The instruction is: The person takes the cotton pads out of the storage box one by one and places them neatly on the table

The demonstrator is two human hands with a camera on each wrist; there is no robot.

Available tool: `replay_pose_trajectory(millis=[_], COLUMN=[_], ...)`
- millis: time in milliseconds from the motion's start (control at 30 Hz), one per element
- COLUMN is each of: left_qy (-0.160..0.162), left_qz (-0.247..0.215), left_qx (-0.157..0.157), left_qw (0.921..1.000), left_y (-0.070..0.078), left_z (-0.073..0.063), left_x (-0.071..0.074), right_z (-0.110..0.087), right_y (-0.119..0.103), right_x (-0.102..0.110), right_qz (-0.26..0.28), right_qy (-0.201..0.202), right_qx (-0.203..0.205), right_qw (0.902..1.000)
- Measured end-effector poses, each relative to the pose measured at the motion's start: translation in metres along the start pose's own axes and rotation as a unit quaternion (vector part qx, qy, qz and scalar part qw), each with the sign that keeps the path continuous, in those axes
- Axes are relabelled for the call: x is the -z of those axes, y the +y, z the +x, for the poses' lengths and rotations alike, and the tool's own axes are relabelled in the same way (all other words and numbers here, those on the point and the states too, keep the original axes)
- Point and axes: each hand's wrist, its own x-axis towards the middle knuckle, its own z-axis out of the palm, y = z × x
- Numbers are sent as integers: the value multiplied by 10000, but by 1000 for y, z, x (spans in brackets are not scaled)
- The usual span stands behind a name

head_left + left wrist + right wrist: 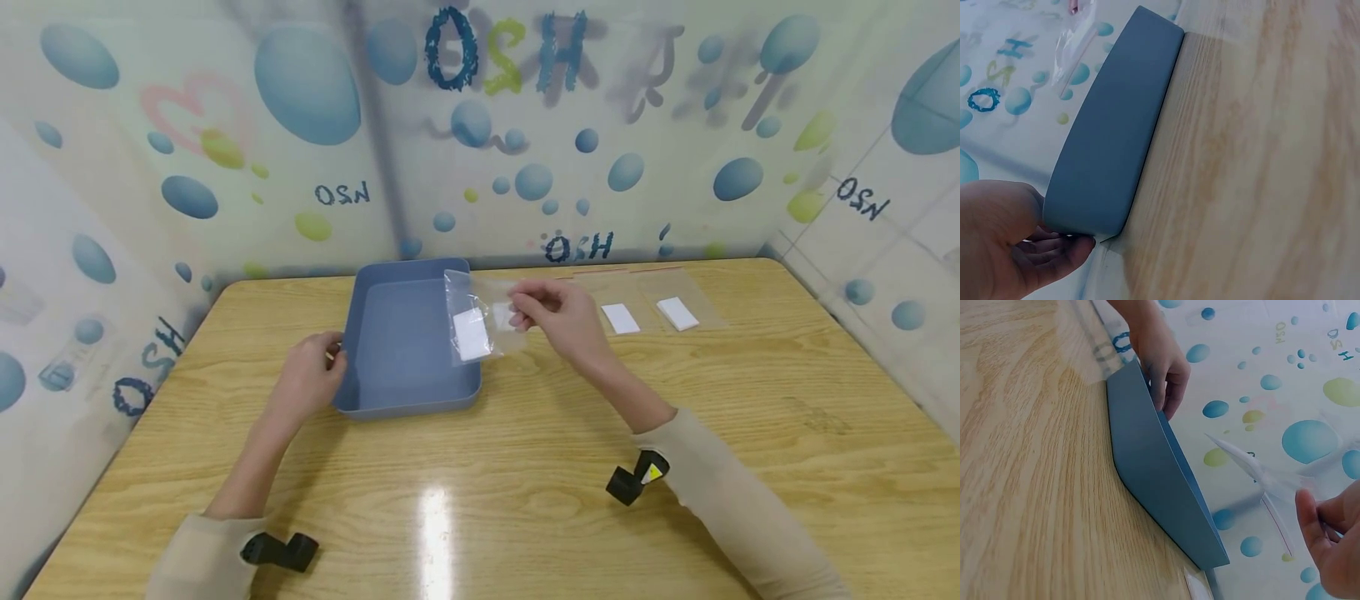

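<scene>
A blue-grey tray (405, 409) stands toward the back left of the table. At its left wall, my left hand (309, 375) has its fingers bent against the side. The left wrist view shows that hand (1016, 240) at the tray's end, with the thumb partly hidden. My right hand (558, 321) pinches a clear plastic bag (459, 292) between thumb and fingers. The bag hangs above the tray's right wall, and white rectangular pieces (471, 333) show through it. In the right wrist view, my right hand (1335, 544) grips the bag (1254, 465) near its edge.
On the wooden table (540, 500), behind and right of my right hand, lie clear bags with a white piece (620, 318) and a white stack (677, 313). A patterned curtain (480, 192) borders the back and sides.
</scene>
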Motion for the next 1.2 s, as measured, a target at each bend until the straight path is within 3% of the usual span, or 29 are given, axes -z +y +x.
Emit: replay_pose_trajectory(millis=[467, 1200], left_qy=[-43, -53], left_qz=[2, 10], left_qx=[23, 6], left_qw=[10000, 10000], left_y=[1, 1], left_z=[-1, -1], left_x=[1, 0], right_z=[-9, -27], right_y=[5, 17], right_x=[27, 55], right_qz=[-135, -542], right_qy=[56, -135], right_qx=[11, -651], right_qw=[9999, 9963])
